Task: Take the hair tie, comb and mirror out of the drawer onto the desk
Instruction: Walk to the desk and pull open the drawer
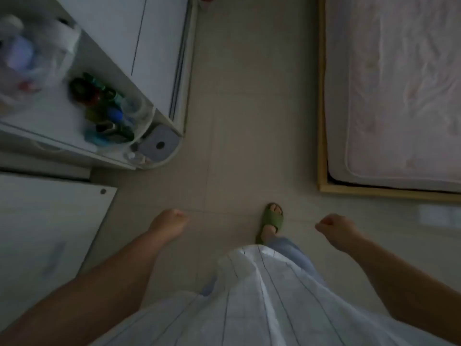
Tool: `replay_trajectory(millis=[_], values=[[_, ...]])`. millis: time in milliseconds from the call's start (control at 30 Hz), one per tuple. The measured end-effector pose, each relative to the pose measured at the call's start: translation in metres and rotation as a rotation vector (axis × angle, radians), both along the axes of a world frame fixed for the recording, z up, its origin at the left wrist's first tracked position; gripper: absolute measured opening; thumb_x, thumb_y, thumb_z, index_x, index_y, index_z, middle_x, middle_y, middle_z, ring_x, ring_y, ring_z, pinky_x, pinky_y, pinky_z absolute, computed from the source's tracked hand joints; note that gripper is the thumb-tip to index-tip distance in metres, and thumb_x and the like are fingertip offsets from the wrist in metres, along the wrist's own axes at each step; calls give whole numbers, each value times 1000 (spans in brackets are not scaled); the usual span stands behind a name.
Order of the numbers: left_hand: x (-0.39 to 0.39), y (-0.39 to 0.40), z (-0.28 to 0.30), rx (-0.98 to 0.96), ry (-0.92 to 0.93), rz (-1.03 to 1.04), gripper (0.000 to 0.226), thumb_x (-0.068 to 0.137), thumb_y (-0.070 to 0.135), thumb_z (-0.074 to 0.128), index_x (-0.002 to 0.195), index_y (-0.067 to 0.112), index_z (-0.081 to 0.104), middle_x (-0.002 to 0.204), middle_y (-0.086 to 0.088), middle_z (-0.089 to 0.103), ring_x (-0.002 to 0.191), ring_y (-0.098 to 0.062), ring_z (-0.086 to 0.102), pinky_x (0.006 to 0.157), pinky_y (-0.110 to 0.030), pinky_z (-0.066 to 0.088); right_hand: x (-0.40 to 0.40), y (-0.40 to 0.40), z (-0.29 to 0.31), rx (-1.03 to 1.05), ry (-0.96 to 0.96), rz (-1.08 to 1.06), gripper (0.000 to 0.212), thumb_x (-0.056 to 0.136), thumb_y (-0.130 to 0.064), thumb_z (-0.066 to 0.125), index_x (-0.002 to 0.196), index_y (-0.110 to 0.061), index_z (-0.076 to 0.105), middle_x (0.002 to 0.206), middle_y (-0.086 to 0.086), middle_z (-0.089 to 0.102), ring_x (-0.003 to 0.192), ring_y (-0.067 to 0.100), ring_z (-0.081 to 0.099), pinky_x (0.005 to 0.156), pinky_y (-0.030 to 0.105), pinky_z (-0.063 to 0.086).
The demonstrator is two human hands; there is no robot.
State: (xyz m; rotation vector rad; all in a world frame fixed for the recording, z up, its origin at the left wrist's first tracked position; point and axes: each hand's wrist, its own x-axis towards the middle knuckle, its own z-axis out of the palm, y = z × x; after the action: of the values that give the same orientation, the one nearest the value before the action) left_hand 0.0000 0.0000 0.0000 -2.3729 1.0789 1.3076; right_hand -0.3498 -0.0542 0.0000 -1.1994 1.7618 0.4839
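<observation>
Over the floor [249,121] | left hand [169,222] clenched, empty | right hand [335,227] clenched, empty

Left hand [169,222] and right hand [335,227] loosely fisted, hanging empty.

Matt tiled floor [249,121], wooden bed frame [321,96], striped cloth shirt [262,295]

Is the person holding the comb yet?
No. The left hand and right hand are both curled into empty fists above the floor.
</observation>
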Motion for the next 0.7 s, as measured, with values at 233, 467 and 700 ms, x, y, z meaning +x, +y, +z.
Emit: replay_trajectory(millis=[233,467,700], values=[[12,-156,18,-61,-12,187,38,92,22,45,103,-8,65,117,-30,63,108,-39,59,79,-34,40,-7,-176,20,-30,0,-53,21,91,-17,55,78,-2,63,76,18,57,78,25,51,55,26,33],[57,-298,14,-29,-42,201,41,95,24,41,121,-1,61,128,-23,59,117,-35,56,85,-32,40,29,-313,20,-47,-34,-118,30,94,-17,51,111,5,61,102,19,61,74,22,50,70,25,39],[112,-499,40,-134,30,69,26,90,23,47,67,14,57,81,-8,57,75,-23,55,61,-26,34,82,-442,21,-30,14,-115,29,93,-25,50,104,-2,63,93,14,60,90,28,57,88,40,47]])
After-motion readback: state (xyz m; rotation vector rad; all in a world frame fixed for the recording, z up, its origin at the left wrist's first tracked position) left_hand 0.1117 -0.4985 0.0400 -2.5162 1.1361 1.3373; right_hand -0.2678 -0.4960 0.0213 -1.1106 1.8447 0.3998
